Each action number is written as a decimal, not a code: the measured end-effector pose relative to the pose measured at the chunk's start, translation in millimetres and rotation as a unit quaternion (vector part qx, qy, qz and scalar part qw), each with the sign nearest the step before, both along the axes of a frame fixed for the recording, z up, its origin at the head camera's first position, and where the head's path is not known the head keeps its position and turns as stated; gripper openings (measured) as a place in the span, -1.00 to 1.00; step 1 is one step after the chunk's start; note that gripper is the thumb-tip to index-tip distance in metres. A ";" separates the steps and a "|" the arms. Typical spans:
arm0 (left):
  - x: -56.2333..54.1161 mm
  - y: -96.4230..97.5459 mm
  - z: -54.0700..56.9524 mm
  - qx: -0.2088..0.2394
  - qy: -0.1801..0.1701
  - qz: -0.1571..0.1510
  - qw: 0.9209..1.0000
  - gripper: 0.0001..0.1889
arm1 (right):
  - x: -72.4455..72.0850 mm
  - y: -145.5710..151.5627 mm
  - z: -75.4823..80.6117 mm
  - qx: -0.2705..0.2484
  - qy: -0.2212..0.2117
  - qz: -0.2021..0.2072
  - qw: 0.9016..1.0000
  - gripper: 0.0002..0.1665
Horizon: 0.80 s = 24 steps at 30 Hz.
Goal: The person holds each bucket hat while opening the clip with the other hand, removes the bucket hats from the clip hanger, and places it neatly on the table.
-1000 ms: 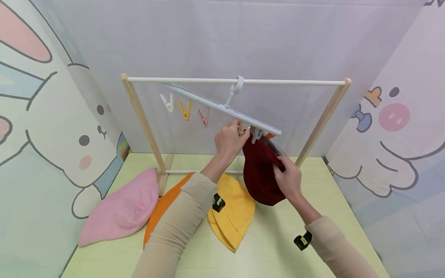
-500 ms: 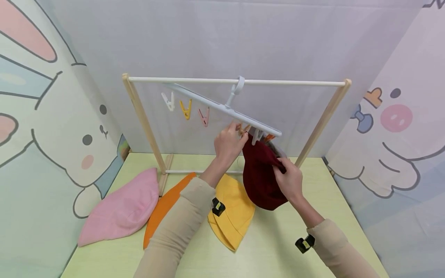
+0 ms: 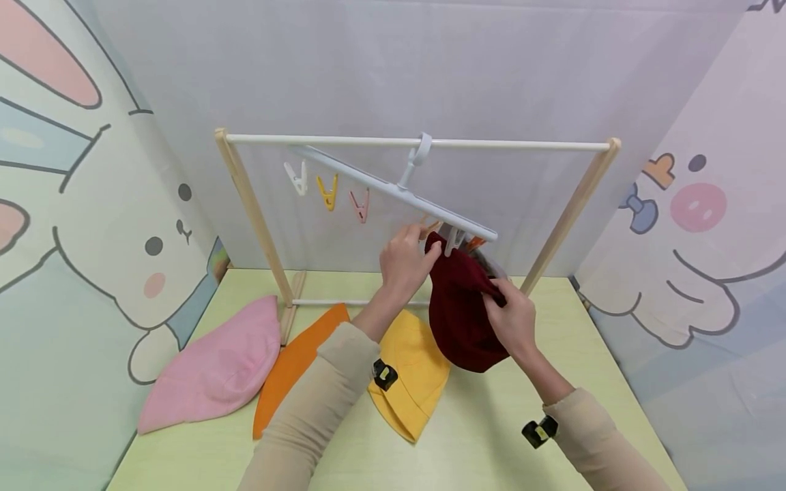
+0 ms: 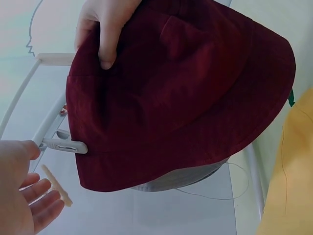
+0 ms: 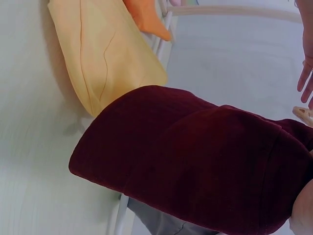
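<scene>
A maroon bucket hat [image 3: 463, 307] hangs below the lower end of a tilted white hanger [image 3: 393, 189]. In the left wrist view, a whitish clip [image 4: 66, 146] bites the hat's edge. My right hand [image 3: 512, 317] grips the hat by its crown, thumb on the outside of the cloth. Beside the clip, my left hand [image 4: 19, 188] has its fingers loosely spread, the thumb right at the clip's end. A tan clip [image 4: 56, 186] shows just past those fingers. Behind the maroon hat, a grey hat [image 4: 186, 178] is partly hidden.
White, yellow [image 3: 328, 192] and pink clips dangle along the hanger's higher side. The hanger hooks over the rack's white rail [image 3: 510, 145]. Pink [image 3: 215, 368], orange [image 3: 295, 368] and yellow [image 3: 414, 375] hats lie on the table. An orange clip [image 3: 475, 243] sits near the hanger's low end.
My left hand has dropped slightly from the tan clip, its fingers loosening. The right hand has sunk a little with the maroon hat, still gripping it.
</scene>
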<state>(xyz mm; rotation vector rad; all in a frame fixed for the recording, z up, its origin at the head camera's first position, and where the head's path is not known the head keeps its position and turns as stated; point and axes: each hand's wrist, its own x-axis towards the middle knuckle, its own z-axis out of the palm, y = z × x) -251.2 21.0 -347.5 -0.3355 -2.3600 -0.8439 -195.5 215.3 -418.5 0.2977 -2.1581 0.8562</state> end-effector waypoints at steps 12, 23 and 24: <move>7.3 13.0 4.8 -0.053 -0.056 -0.017 0.997 -0.63 | 3.9 -2.8 -0.1 0.009 0.005 0.009 1.000 -0.87; 1.8 24.3 5.4 -0.094 -0.092 -0.008 0.991 -0.56 | 9.3 -8.5 1.1 0.006 0.016 0.026 1.000 -0.87; 1.5 25.4 5.2 -0.098 -0.092 -0.005 0.991 -0.57 | 10.0 -9.4 1.2 0.004 0.018 0.028 0.999 -0.87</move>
